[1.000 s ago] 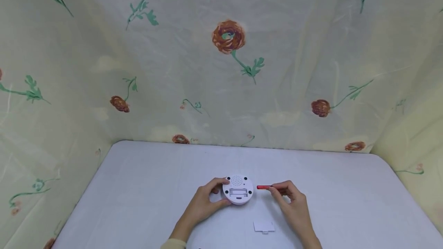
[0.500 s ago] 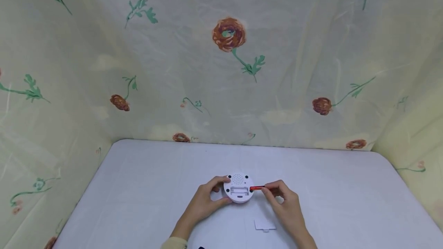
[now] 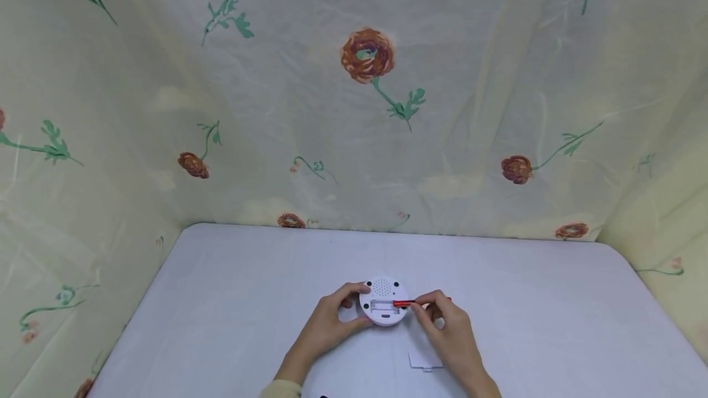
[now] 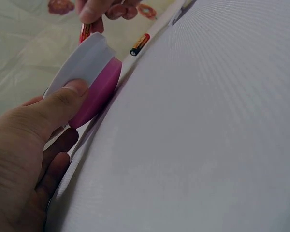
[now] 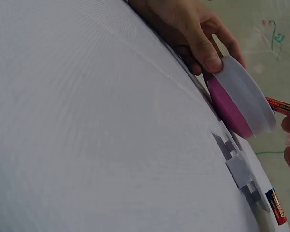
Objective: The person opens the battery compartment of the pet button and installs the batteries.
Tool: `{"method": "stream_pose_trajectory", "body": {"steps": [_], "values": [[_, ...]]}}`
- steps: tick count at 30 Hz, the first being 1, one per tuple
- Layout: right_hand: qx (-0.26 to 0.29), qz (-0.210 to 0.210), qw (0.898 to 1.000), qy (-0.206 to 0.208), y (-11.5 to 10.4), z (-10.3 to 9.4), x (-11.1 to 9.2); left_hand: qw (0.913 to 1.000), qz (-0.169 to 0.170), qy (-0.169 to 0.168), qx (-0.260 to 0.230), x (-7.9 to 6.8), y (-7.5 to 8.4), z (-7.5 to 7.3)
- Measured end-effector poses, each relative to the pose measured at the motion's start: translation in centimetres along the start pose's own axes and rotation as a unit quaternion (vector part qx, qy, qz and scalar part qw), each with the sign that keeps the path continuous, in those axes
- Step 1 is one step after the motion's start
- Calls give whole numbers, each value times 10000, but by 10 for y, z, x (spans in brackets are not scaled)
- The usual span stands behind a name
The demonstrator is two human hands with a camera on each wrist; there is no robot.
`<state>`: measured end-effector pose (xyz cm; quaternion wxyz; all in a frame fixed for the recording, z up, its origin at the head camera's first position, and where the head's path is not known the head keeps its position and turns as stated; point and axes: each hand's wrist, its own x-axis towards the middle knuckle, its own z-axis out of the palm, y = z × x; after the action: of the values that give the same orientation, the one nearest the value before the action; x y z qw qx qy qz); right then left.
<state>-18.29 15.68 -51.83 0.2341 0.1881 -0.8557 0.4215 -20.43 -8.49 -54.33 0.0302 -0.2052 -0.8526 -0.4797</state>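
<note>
Across the foot of the patterned curtain (image 3: 453, 109) we see the white tabletop (image 3: 249, 306), and near its front side both hands work close together. Our left hand (image 3: 332, 309) grips the left side of the device (image 3: 381, 290), with the thumb on its near rim and a finger on its upper face. Our right hand (image 3: 450, 327) comes from the other side, thumb and fingers pinched narrow on a red battery (image 3: 403, 303).

The device is round and lies pink side down, perforated face up, between the two hands. On the tabletop nearer to us, beside the right forearm, lies the cover (image 3: 424, 360). A second battery (image 5: 276, 207) lies on the tabletop just past the cover in the right wrist view.

What matters most, we judge, is how the held battery meets the slot (image 3: 383, 308). Both long axes run left to right, almost parallel. The battery's free end points left and overlaps the slot's right end, on the side farther from us; its other end is in our right hand, the nearer one. We cannot tell whether that free end touches the slot or hangs above it.
</note>
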Motion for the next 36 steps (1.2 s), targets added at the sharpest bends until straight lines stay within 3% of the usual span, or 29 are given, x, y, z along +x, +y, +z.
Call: {"method": "stream_pose_trajectory", "body": {"steps": [9, 17, 36], "values": [[-644, -249, 9975, 140, -8, 2, -1, 9994, 340, 91, -12, 1, -1, 4], [-820, -296, 9960, 183, -8, 4, -1, 9997, 233, 84, -82, 0, 2, 6], [-200, -458, 9987, 18, -1, 14, -2, 9999, -77, -53, -119, -1, 2, 2]]}}
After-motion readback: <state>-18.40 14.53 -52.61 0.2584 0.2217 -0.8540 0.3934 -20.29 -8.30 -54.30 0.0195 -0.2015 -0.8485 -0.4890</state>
